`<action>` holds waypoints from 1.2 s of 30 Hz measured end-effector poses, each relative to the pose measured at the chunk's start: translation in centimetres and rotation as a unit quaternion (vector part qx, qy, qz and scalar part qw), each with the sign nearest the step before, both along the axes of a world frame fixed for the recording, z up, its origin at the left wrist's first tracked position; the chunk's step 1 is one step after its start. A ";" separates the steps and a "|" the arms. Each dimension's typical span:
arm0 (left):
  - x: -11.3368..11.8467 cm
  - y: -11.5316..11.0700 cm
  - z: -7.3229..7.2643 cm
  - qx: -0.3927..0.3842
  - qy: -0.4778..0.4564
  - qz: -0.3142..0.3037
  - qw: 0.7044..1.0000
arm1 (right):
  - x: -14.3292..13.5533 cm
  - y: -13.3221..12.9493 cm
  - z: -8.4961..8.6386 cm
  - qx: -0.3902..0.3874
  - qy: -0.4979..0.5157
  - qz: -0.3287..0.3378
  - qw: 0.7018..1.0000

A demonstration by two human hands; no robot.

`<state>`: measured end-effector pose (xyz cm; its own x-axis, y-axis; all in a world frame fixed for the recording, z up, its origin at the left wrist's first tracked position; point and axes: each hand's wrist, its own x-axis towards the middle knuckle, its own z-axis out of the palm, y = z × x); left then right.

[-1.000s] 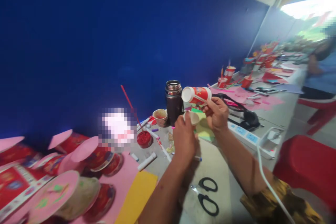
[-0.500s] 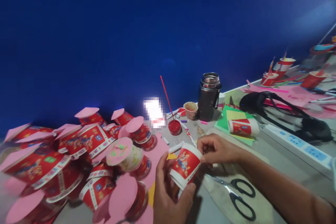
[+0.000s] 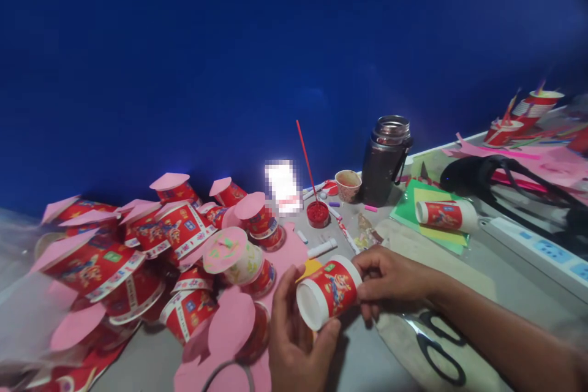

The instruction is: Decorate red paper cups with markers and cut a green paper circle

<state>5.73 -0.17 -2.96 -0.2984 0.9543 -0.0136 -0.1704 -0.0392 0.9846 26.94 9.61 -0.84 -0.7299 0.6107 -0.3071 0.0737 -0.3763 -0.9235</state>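
A red and white printed paper cup (image 3: 337,288) lies tilted between my two hands, its white bottom end facing me and to the left. My left hand (image 3: 301,331) curls round that bottom end, thumb below and fingers behind. At the other end, my right hand (image 3: 390,275) pinches the cup's rim side with bent fingers. Black-handled scissors (image 3: 438,349) rest under my right forearm, their blades partly hidden. Just behind the cup are a white marker (image 3: 322,248) and a piece of yellow paper (image 3: 311,267).
Many red cups with pink paper discs (image 3: 188,233) are heaped on the left. A dark flask (image 3: 386,162), a paper bowl (image 3: 348,187) and a red pot (image 3: 318,215) with a stick stand at the back. Rightward lie another cup (image 3: 443,214), green paper (image 3: 408,193) and a power strip (image 3: 537,251).
The cup has turned so that its bottom end shows more and it lies more level. The camera view has shifted left, moving the surroundings rightward in the picture.
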 end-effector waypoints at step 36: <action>-4.1 -0.3 1.2 -0.063 0.169 -0.054 0.982 | 7.3 -7.0 5.1 0.355 -0.525 0.100 0.767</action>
<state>1.58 -0.50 -1.72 -0.2044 0.9775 -0.0517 0.1705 0.0875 0.9815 34.29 2.62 4.26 -0.4087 0.8040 -0.4319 0.9078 0.3094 -0.2831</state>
